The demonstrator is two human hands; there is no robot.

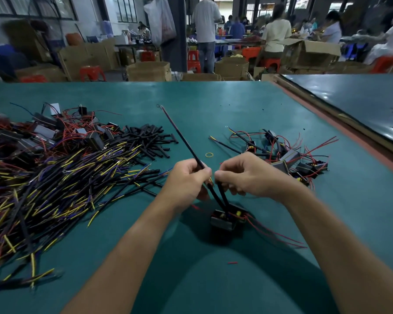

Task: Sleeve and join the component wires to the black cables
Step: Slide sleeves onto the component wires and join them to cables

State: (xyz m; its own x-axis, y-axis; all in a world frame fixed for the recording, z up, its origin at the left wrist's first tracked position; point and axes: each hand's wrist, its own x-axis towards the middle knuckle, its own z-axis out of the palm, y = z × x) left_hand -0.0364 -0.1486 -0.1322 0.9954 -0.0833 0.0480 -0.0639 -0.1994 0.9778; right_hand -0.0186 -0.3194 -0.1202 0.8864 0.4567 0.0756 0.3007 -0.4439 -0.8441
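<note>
Teal matting covers the workbench where a person's two bare hands meet at the centre of the frame. The left hand pinches a long black cable between thumb and fingers; the cable runs diagonally up and left toward a small ring terminal at its far end. The right hand has its fingertips pressed together around a short black sleeve, just beside the left hand. Both black strands lead down to a small boxy component resting on the mat just below the hands, its thin red wires trailing to the right. A large heap of black cables with yellow and blue ends fills the left of the frame, with cut sleeves at its upper right edge. More components lie right of centre, and a yellow rubber band sits above the hands.
</note>
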